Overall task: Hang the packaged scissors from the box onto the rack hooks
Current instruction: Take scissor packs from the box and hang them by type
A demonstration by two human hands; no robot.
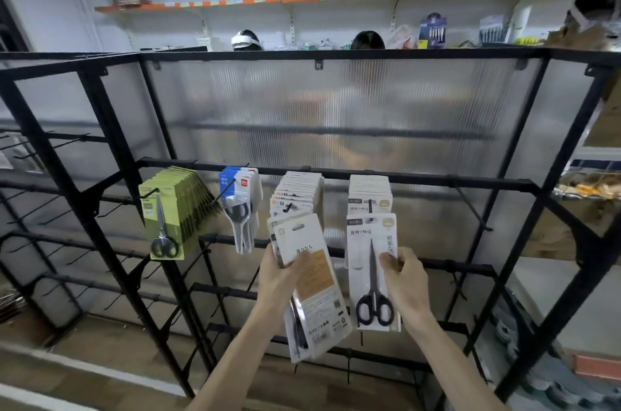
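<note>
Behind the black metal rack [336,54] stood a ribbed translucent panel [336,101], and above it an orange-edged wall shelf [302,0] carried small goods too blurred to name. Four hooks [225,191] on the rack's middle bar were loaded: green-carded scissors [168,209] at the far left, blue-and-white packs [240,205] next, then a third row of white packs [299,189] and a fourth row of white packs [369,190].

The person's left hand [279,276] gripped a stack of packaged scissors [312,286] from its left side, thumb across the front card and fingers curled behind. The stack leaned left at its top and showed its printed back (hang hole uppermost), just below the third row. The right hand [405,279] pinched a single white pack [361,276] by its right edge, thumb on the front, with black-handled scissors inside pointing up. That pack stood upright just below the fourth row, its hang hole at the hook's tip; whether the tip was through the hole could not be told.
</note>
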